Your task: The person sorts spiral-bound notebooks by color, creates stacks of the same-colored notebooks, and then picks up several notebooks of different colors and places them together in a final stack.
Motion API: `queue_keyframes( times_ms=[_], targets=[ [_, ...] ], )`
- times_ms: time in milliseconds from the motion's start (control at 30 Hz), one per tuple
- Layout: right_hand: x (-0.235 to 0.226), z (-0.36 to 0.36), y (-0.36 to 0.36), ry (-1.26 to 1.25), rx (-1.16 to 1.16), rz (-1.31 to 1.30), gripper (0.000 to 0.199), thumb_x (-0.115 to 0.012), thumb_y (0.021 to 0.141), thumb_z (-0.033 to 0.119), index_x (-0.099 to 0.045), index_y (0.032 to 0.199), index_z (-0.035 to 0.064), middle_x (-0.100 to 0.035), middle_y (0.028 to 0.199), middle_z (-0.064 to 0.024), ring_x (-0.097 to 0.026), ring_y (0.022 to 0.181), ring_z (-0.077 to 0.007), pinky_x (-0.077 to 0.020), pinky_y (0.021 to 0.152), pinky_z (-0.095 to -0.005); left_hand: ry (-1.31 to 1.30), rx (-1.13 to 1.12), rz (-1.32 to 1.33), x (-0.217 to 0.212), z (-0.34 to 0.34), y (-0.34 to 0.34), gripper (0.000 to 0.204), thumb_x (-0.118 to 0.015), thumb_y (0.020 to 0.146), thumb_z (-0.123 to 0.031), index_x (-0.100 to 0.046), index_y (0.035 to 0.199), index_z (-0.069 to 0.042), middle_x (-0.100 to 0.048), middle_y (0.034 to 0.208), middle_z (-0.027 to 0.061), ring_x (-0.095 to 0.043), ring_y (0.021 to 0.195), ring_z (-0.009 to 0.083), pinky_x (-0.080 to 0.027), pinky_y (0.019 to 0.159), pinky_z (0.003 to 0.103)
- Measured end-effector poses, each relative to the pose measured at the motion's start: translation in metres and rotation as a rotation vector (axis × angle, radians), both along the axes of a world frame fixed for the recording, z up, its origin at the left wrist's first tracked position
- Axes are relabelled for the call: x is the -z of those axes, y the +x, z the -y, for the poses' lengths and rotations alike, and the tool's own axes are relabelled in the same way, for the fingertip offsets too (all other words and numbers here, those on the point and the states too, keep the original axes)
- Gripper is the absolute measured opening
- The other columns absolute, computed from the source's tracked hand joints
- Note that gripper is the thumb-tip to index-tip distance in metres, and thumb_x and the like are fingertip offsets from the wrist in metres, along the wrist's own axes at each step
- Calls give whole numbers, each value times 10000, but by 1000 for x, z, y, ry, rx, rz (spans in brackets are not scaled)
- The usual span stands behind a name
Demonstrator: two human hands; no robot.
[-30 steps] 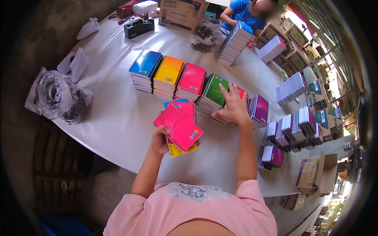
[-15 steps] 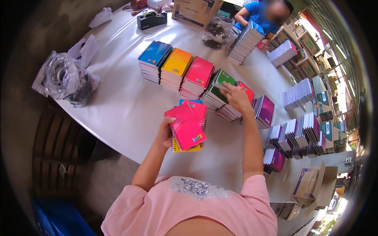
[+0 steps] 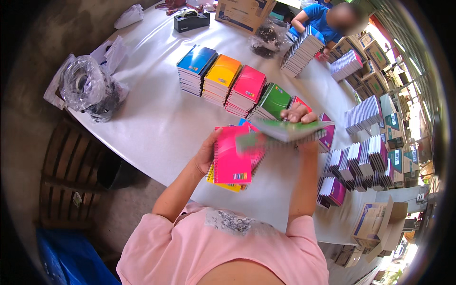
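Observation:
My left hand grips a small fanned stack of spiral notebooks, with a pink notebook uppermost. A yellow notebook pokes out below it, and a bit of blue shows at the top. In my right hand is a green notebook, smeared by motion, its near end over the pink one. Whether it is one notebook or more I cannot tell. Beyond my hands runs a row of notebook stacks: blue, orange, pink, green, red, partly hidden, and purple.
Plastic-wrapped rolls lie at the table's left edge. A tape dispenser and a cardboard box stand at the back. Across the table sits a person in blue behind a tall notebook stack. More purple notebooks fill the right side.
My right hand has drawn back from the green stack toward my left hand, bringing a green notebook. The pink notebooks in my left hand look straighter.

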State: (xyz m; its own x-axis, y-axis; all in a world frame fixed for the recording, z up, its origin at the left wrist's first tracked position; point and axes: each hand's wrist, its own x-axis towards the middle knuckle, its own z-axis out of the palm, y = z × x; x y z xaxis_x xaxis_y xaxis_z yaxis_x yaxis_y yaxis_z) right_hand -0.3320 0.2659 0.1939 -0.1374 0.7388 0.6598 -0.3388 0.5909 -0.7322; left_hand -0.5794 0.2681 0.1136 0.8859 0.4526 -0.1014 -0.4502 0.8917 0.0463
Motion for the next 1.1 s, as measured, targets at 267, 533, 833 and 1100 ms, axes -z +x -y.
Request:
queue_keyframes(
  times_ms=[267,533,833,1100],
  targets=[
    [-3,-22,-28,52,-895,258,145,-642,796,263,-690,866,146,-647,996,-109,-533,1019,-206,-155,1052,-533,-38,317,-12,-2,42,1,526,-620,806,-366,-493,1157,4,-597,1072,164,-613,930,236,-506,838,371],
    [-42,23,-38,-117,-31,1575,576,-540,734,-62,-539,1195,284,-305,1421,-40,-245,1328,-249,-83,1037,-605,-96,335,-40,-8,45,-15,481,-560,699,-75,-475,1155,52,-602,1031,185,-628,880,268,-541,762,370],
    [56,50,58,-438,1076,1561,572,-610,757,60,-451,1288,204,-389,1355,-134,-373,1249,-282,-256,1018,-530,-105,152,-3,15,34,-33,503,-519,698,-72,-448,1177,62,-583,1052,202,-610,926,293,-525,804,414],
    [0,82,14,-151,802,358,322,-569,761,-31,-635,1062,62,-593,1076,-108,-526,1068,-215,-371,943,-325,50,155,-82,30,16,-14,551,-541,675,-84,-430,1194,64,-563,1098,211,-594,967,311,-503,839,433]
  ],
)
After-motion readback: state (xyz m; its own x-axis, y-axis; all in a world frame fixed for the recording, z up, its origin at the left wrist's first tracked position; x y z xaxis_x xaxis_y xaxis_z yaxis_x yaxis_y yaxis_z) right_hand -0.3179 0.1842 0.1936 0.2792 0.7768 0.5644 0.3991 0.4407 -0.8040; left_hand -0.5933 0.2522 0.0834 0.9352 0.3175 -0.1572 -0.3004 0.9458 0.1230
